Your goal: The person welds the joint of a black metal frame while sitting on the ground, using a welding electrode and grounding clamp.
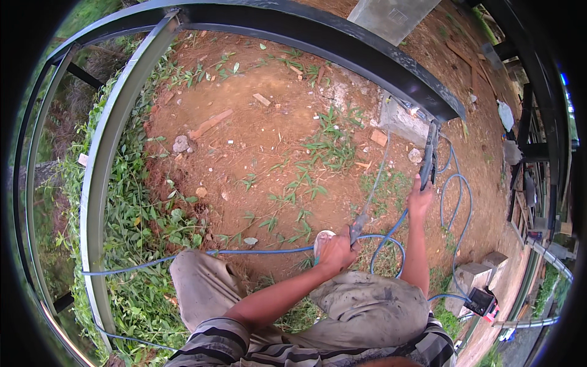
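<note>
Black metal beam [342, 43] across the top; right hand [420, 199] has a dark clamp-like tool [429, 148] gripped right by its end, left hand's [335, 254] wrapped round a grey rod holder [358, 226] near the right knee [370, 300].

Honestly, we can't make out a single word or number for sure here. Closest we've got is a small dark, boxy mark, outlined like a character or sign, on the flat grey concrete slab [382, 19] up at the top edge. Its shape is plain enough, but we can't tell what it says. There's also a faint, pale smudge of marking on the long, curved-looking black steel beam [306, 30], on its side close to the right-hand end, way too blurry for us. As for the boxy black-and-red unit [482, 303] at lower right, any lettering is too small to read.
</note>
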The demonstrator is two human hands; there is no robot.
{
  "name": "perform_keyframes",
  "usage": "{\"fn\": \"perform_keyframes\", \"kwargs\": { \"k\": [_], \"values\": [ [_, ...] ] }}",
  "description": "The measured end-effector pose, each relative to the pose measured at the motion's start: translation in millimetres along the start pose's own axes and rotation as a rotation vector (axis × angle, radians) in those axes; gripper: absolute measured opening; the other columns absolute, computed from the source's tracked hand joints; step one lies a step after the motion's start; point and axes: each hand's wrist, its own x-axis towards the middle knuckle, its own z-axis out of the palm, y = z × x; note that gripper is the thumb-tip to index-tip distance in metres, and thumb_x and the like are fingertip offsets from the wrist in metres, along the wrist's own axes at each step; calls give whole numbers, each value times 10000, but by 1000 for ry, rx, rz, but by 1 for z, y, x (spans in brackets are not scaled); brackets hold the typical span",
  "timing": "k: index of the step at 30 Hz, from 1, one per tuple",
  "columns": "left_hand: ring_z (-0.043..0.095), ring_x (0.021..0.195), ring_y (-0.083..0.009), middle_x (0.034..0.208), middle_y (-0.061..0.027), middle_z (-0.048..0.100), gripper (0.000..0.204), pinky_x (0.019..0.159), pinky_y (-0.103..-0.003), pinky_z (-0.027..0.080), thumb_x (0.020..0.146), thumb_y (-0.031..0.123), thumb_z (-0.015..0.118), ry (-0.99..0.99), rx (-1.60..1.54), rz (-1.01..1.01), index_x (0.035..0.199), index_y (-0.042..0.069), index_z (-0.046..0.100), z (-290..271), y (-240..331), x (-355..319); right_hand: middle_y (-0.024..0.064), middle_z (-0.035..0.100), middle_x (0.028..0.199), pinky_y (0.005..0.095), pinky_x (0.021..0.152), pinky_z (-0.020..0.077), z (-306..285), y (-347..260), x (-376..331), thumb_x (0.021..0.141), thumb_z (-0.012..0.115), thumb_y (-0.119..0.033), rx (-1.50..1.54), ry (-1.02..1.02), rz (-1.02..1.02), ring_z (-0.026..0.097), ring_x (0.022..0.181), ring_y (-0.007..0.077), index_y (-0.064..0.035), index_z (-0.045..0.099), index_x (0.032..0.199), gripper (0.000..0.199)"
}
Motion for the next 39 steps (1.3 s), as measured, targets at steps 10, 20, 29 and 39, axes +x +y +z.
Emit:
{"fn": "perform_keyframes", "kwargs": {
  "k": [10, 20, 29, 39],
  "values": [
    [713, 910, -475, 929, -278, 729, 439, 820, -588, 526, 954, 358, 618, -45, -3, -37, 1196, 16, 487, -14, 5, -1, 53, 505, 571, 340, 370, 412, -7, -19, -38, 1038, 617, -381, 222, -24, 116, 530, 420, 162, 12, 529, 1014, 403],
    [708, 859, -477, 904, -280, 724, 432, 775, -590, 531, 956, 358, 612, -34, 3, -15, 1165, 12, 462, -11, 5, -1, 26, 505, 586, 301, 369, 398, 4, -39, -35, 1039, 612, -409, 158, -31, 113, 505, 425, 125, -18, 507, 1080, 406],
    [707, 892, -479, 921, -273, 729, 435, 800, -588, 519, 969, 355, 594, -72, 6, -68, 1216, 25, 454, -12, 8, 0, 64, 538, 588, 332, 383, 418, 9, -33, -40, 1038, 616, -387, 198, -27, 128, 561, 441, 158, -2, 517, 1064, 399],
    [710, 956, -481, 988, -288, 726, 466, 833, -607, 516, 938, 313, 618, -95, -85, -35, 1236, -7, 458, -17, 10, 3, 36, 499, 598, 310, 372, 414, 19, -37, -15, 1044, 596, -419, 185, -63, 136, 527, 428, 140, -11, 536, 1090, 416]
  ]
}}
